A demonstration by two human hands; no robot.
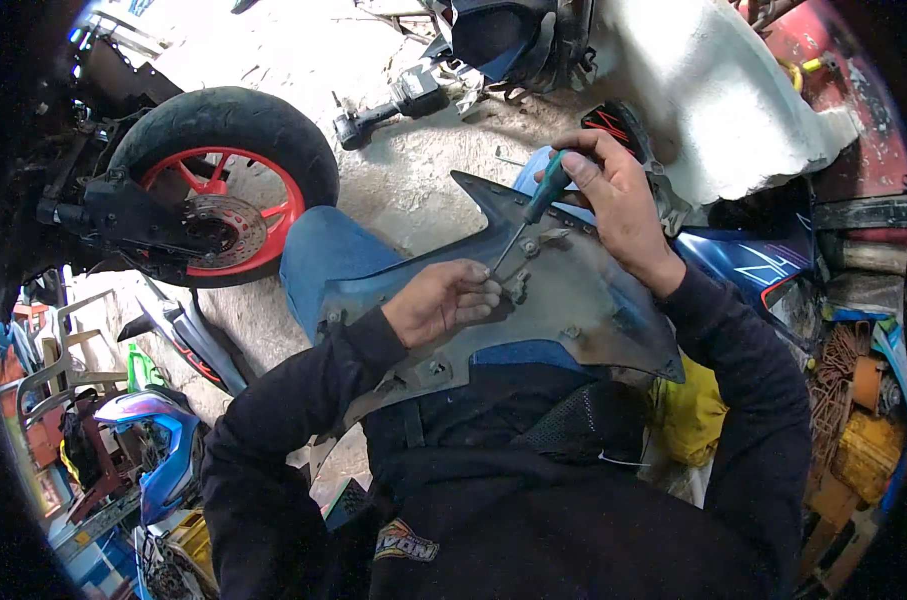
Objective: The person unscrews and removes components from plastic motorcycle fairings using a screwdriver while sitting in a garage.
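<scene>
Across my lap lies a dark grey motorcycle fairing panel [543, 310], its inner side with the mounting tabs facing up. My right hand [623, 195] grips the green handle of a screwdriver [545, 187], which tilts down to the left. Its thin shaft runs to the panel, and the tip ends by the fingers of my left hand [448, 303]. Those fingers are pinched together at the tip, over the middle of the panel; whatever they hold there, if anything, is too small to make out. A raised mounting tab [518, 283] sits just right of them.
At the upper left stands a motorcycle wheel [223, 185] with a red rim. A cordless power tool [388, 108] lies on the floor ahead. A white block [718, 100] rises at the upper right, with a dark blue fairing [753, 255] below it. Blue and purple bodywork [163, 440] lies at left.
</scene>
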